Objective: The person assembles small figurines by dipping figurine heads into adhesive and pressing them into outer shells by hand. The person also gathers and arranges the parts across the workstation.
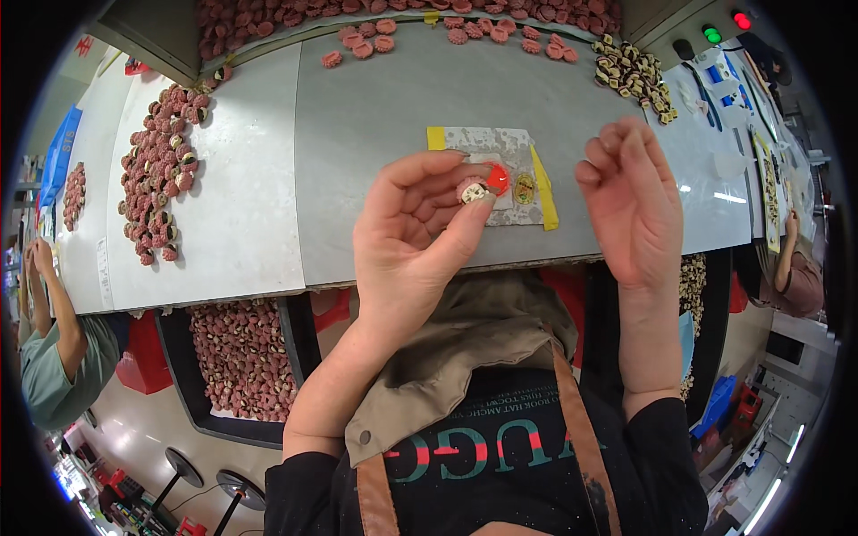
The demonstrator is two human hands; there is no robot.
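Observation:
My left hand point(416, 219) is closed in a pinch over the middle of the grey worktable point(357, 107). Between its thumb and fingers is a small round pink-and-cream piece point(474, 191) with dark marks on its pale side. Behind it lies a speckled pale board point(518, 214) with yellow tape at its edges and a bright red patch point(498, 179). My right hand point(631, 201) is raised to the right of the board, fingers bent and pressed together. Whatever those fingertips hold, if anything, I cannot make out.
Pink-and-dark assembled pieces point(161, 174) lie heaped at the left. Pink shells point(366, 40) sit at the back, black-and-cream pieces point(633, 76) at the back right. A black bin point(241, 357) of pink pieces stands below the table's front edge. Co-workers point(58, 348) are at both sides.

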